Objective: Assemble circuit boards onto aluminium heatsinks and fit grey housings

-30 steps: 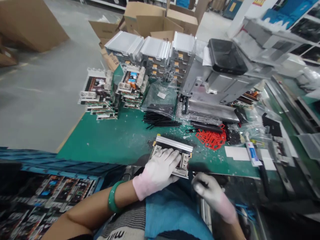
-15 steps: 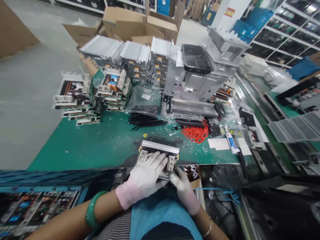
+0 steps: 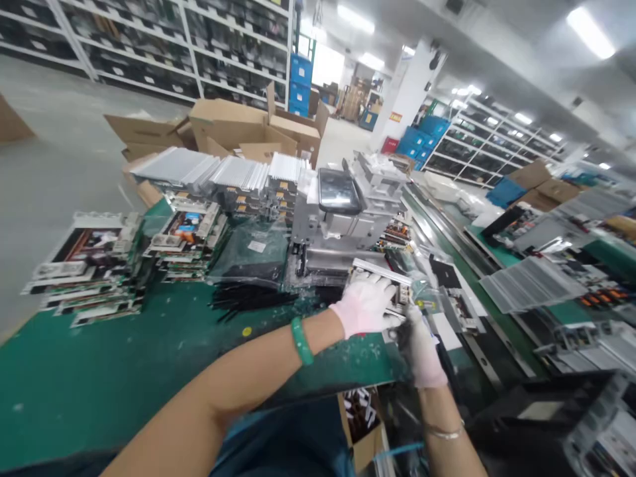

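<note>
You wear the camera on your head: it looks forward and down across the green workbench (image 3: 169, 351), with your left hand (image 3: 365, 303) and right hand (image 3: 423, 348) close, storage racks (image 3: 238, 50) and ceiling lights (image 3: 591, 33) far beyond.

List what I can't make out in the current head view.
Head view, now:
Circuit module: middle hidden beneath the left hand.
Right hand: fingers blurred; grip unclear.
Plastic bag's label: print too small.
Brown cardboard, far left: cut off by the picture's edge.
</note>
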A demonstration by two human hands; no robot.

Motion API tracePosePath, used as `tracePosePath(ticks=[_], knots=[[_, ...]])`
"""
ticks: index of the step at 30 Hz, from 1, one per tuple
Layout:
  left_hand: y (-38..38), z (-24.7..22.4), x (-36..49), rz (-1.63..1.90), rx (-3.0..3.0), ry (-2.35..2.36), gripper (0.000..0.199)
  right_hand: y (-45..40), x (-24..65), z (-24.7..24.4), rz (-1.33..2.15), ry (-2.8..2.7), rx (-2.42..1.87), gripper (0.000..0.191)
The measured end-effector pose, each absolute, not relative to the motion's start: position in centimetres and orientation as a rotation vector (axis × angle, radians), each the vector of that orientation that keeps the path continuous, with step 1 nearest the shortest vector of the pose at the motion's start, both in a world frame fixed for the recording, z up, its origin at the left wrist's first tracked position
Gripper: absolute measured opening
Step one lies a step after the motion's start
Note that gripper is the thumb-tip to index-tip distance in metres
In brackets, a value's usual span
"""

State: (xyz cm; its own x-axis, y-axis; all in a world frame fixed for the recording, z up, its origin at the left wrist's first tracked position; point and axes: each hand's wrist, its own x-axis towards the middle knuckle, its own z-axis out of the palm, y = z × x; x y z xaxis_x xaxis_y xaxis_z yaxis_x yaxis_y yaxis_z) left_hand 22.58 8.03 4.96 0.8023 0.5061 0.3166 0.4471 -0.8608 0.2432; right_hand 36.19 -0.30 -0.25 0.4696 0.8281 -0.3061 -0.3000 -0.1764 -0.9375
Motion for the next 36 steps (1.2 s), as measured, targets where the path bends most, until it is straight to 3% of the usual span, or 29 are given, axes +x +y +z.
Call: tracePosePath(ticks=[8,15,22,29,32,36], knots=[[14.3,3.3,29.3,0.498,2.841,0.752,0.056,5.8,41.6,-1.0,1.001,-0.45,-1.423,0.041],[14.6,3.2,31.5,0.425,2.699,1.159,0.05,6.9,41.7,-1.5,0.902,-0.435,-1.437,0.053],[15.0,3.0,25.3,0.403,2.713,1.303,0.051,5.8,37.9,0.0,1.087,-0.679,-1.494,0.068],[15.5,2.9,17.9,0.394,2.784,1.335,0.053,6.2,33.6,0.4,1.119,-1.092,-1.56,0.061],[15.4,3.0,17.5,0.383,2.793,1.335,0.055,6.0,34.3,0.7,0.801,-1.337,-1.764,0.052],[15.3,3.2,17.8,0.368,2.78,1.347,0.055,5.5,36.0,0.7,0.03,-1.71,-2.311,0.041]])
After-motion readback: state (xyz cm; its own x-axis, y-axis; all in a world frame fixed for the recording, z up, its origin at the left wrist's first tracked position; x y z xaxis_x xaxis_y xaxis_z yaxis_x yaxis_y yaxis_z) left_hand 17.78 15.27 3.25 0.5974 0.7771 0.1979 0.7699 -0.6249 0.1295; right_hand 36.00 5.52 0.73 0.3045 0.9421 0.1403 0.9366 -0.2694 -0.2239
